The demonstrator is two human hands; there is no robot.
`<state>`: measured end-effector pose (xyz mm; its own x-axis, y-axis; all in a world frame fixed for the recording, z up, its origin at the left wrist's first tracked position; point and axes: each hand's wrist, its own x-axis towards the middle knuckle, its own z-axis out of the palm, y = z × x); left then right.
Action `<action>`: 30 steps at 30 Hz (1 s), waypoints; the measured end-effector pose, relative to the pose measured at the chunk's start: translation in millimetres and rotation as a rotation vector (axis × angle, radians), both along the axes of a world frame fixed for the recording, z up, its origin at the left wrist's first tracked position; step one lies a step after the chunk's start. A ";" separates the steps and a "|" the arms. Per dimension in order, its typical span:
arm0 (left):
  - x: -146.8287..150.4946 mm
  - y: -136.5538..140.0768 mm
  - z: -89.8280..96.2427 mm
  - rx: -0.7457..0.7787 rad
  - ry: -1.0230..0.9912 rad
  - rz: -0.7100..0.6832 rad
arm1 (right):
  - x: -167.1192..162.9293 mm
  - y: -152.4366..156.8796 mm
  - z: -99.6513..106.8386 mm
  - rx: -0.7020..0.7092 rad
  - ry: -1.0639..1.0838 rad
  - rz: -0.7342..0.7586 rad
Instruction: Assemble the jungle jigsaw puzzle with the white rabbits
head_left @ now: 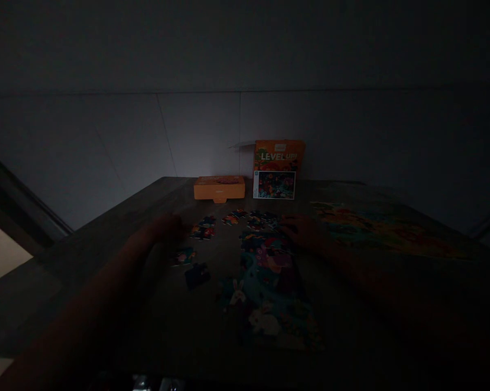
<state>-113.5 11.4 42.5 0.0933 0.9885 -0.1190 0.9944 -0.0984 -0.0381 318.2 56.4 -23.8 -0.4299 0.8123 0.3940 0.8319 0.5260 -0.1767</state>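
Note:
In dim light, a partly joined jigsaw puzzle point(269, 277) with white rabbits lies in front of me. My right hand point(304, 231) rests at its upper right edge, fingers reaching left, apart, beside a cluster of joined pieces point(262, 220). On the left, my left hand point(167, 227) is at the table next to some puzzle pieces point(204, 228); its fingers are too dark to make out. More pieces point(232, 217) lie between the hands. Nearer to me are a loose piece point(183, 256) and a dark blue piece point(197, 276).
An orange box point(219, 188) lies at the table's back. Beside it stands an open "LEVEL UP!" box point(280, 155), with a picture card point(274, 185) in front. A colourful flat picture point(383, 231) lies on the right of the table point(155, 304). A pale wall point(204, 130) rises behind.

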 end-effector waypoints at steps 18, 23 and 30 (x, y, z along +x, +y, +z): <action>-2.5 -2.9 22.9 0.202 -0.375 0.116 | -2.1 -1.4 2.9 -0.027 -0.008 0.004; 21.9 -9.2 14.7 0.429 -0.463 -0.146 | -2.7 -1.8 2.4 0.009 0.003 0.017; 23.8 -11.4 7.6 0.058 -0.397 -0.437 | -1.4 0.2 0.0 0.039 -0.002 0.022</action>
<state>-89.7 0.1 50.0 0.5194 0.8523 0.0616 0.8014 -0.5108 0.3110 316.8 56.6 -23.8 -0.4485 0.7868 0.4240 0.8203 0.5507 -0.1543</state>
